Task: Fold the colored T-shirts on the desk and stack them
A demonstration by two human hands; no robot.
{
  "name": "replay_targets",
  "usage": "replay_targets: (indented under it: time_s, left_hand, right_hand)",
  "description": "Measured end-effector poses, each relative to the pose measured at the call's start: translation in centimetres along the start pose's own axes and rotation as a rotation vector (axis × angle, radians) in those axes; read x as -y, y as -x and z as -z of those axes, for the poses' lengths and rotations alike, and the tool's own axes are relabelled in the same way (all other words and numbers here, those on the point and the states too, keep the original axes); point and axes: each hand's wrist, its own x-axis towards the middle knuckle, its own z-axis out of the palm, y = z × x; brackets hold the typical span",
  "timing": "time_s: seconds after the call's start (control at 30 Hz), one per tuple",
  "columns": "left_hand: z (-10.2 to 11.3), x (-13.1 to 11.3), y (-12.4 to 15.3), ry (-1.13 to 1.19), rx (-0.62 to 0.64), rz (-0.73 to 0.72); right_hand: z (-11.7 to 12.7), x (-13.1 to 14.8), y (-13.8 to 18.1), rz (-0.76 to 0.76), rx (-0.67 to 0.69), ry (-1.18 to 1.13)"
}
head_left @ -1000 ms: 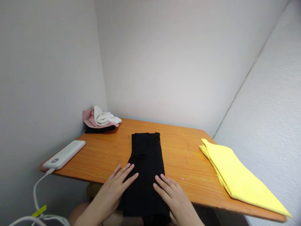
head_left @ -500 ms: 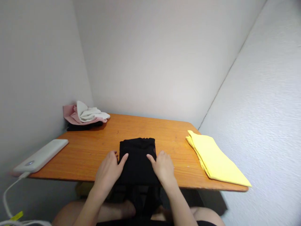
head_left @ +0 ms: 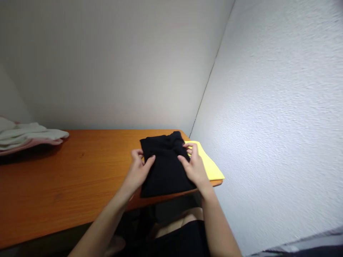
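Note:
A folded black garment (head_left: 167, 171) lies at the right end of the wooden table, its far edge rumpled. My left hand (head_left: 139, 166) grips its left side, thumb on top and fingers curled at the edge. On the opposite side, my right hand (head_left: 193, 166) holds the garment with the thumb on its upper face; the fingers reach over the yellow cloth. That folded yellow cloth (head_left: 210, 166) sits right beside the black one, partly covered by it and by my right hand.
At the far left of the table (head_left: 102, 157) is a loose pile of white cloth (head_left: 34, 132) and pink cloth (head_left: 32, 143), with something black beneath. A textured white wall (head_left: 268, 125) rises along the right side. The table's front edge runs close to my lap.
Both hands have carried the black garment rightward from the table's middle to beside the yellow cloth. The view has turned right; the white power bank has left the picture.

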Motion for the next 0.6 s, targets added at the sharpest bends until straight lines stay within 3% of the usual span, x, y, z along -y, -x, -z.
replay_targets:
  time_s: [0.13, 0.23, 0.3, 0.4, 0.5, 0.6]
  left_hand:
    - [-9.8, -2.8, -3.6, 0.185, 0.124, -0.184]
    - [-14.9, -2.3, -3.7, 0.073, 0.260, -0.215]
    - [-17.0, -1.2, -2.2, -0.078, 0.379, -0.210]
    - [-19.2, 0.0, 1.1, -0.243, 0.549, -0.220]
    - [-20.3, 0.0, 3.2, -0.321, 0.633, -0.246]
    - [-19.6, 0.3, 3.9, -0.440, 0.649, -0.223]
  right_hand:
    - [9.7, -4.4, -4.7, 0.020, -0.033, 0.030]
    - [13.1, -8.9, -5.7, -0.138, 0.081, 0.191]
    - [12.7, -11.6, -4.5, -0.274, 0.199, 0.372]
    - [9.6, -14.3, -1.5, -0.385, 0.301, 0.544]
    - [7.0, -15.3, 1.1, -0.391, 0.250, 0.656]
    - [6.6, -15.7, 2.7, -0.287, 0.237, 0.762]
